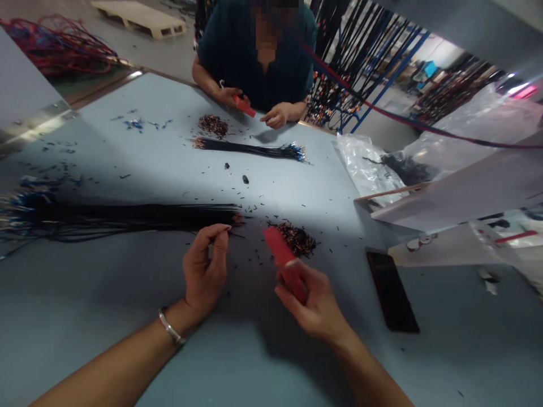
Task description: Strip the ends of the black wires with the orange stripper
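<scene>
A red hand tool (pixel 285 257) is gripped in my right hand (pixel 311 294), its blunt end over a pile of small black and copper-coloured cut pieces (pixel 299 240). My left hand (pixel 206 263), with a metal bracelet on the wrist, is pinched at thumb and forefinger; what lies between the fingertips is too small to make out. Just beyond that hand, a long bundle of black wires (pixel 139 217) lies flat, copper-coloured ends at the right and blue and silver ends at the left. Black scraps are scattered between the hands.
Across the table (pixel 161 169) a person (pixel 258 62) holds another red tool (pixel 244 105). Before them lie a smaller wire bundle (pixel 254 149) and a second scrap pile (pixel 213 125). A black phone (pixel 392 291) lies at right, near clear plastic bags (pixel 369 167).
</scene>
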The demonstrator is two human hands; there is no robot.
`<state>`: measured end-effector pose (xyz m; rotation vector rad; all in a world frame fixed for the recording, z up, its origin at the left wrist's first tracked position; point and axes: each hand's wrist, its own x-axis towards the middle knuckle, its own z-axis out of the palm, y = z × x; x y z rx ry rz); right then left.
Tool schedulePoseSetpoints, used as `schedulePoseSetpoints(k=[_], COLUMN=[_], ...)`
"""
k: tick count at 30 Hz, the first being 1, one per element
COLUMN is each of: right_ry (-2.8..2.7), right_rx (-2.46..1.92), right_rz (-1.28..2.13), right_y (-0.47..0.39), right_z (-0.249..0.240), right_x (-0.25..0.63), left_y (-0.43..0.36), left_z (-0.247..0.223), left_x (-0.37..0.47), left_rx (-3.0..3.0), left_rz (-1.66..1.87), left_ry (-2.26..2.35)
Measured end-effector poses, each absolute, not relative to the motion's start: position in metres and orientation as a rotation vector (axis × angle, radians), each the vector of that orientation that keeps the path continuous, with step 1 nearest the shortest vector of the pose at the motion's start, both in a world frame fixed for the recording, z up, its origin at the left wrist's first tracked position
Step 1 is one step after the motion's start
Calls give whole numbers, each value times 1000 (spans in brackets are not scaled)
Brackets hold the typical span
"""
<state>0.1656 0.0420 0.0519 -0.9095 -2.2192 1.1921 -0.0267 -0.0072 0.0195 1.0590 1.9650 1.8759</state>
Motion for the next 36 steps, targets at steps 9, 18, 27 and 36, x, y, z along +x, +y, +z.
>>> schedulePoseSetpoints(k=[9,18,27,36], right_ry=[-2985,-2806,-2829,-2942], right_rx=[-477,-877,-919,-601], right_rz=[55,-345,-302,-148], right_y=[35,54,54,56], right_z=[55,59,51,53], right_x=[163,175,169,169], left_y=[1,1,1,-2], left_z=[12,16,15,16], left_x=[-33,-30,-28,-29], left_rx=[839,817,848,904], left_rz=[1928,1894,1883,1810], left_ry=[1948,1899,1871,1912])
